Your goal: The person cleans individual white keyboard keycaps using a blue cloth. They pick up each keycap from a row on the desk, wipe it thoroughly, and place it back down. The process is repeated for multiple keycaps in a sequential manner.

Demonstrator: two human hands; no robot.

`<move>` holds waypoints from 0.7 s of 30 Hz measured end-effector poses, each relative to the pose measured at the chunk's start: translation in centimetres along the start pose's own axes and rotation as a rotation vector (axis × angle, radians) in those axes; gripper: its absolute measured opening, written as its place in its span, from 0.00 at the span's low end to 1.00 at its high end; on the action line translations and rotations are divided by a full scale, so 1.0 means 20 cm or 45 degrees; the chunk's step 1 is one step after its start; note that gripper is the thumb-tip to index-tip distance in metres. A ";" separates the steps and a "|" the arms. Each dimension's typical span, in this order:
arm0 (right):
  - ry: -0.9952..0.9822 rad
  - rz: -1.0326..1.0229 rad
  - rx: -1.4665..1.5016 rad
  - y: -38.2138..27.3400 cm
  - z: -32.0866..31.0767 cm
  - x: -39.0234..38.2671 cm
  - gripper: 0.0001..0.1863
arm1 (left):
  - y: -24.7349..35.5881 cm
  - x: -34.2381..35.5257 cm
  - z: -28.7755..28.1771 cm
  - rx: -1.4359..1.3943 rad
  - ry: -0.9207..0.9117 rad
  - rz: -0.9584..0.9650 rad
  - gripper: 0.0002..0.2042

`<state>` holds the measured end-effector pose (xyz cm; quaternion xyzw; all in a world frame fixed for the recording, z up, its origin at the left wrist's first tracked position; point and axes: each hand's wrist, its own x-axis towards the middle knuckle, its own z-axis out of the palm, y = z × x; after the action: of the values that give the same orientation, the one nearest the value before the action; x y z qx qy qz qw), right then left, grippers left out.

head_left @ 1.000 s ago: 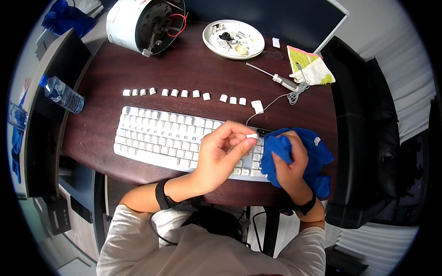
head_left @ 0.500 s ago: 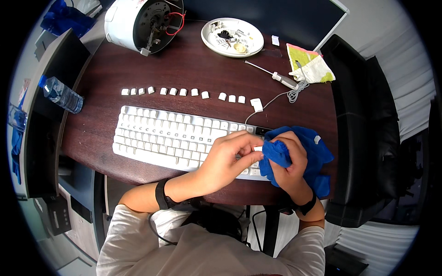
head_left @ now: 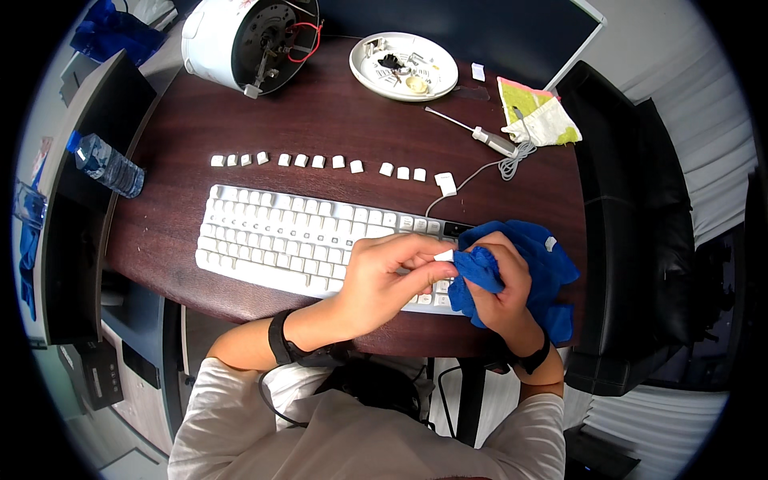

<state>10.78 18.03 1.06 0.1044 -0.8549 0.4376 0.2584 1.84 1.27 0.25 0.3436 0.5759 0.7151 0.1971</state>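
Between the thumb and fingers of my left hand [head_left: 382, 282] is a small white keycap [head_left: 445, 256]. My right hand [head_left: 506, 286] grips a bunched part of a blue cloth [head_left: 524, 240] and presses it against the keycap's right side. The rest of the cloth spreads over the table and the keyboard's right end, with another white keycap [head_left: 550, 243] lying on it. Beneath both hands lies a white keyboard [head_left: 264, 240], its right part partly hidden by them. Behind it, several loose keycaps [head_left: 318, 161] stand in a row, with a larger one [head_left: 446, 184] at the right end.
A screwdriver [head_left: 494, 141] lies beside the coiled grey cable [head_left: 512, 166] and a folded yellow-and-white cloth [head_left: 544, 120]. Farther back are a white dish [head_left: 360, 76] of small parts and an opened white appliance [head_left: 212, 44]. A water bottle [head_left: 108, 164] is at the left.
My left hand has shifted slightly left, and the keycap in its fingers shows more plainly. My right hand and the bunched cloth have turned a little; the things on the table stay put.
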 end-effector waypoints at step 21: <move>0.076 0.027 0.001 0.00 0.03 -0.03 0.10 | -0.01 0.04 -0.01 0.201 -0.162 0.212 0.13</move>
<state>11.04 17.57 0.58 0.0822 -0.8478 0.4435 0.2790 1.11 1.62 0.19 0.4494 0.5863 0.6582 0.1456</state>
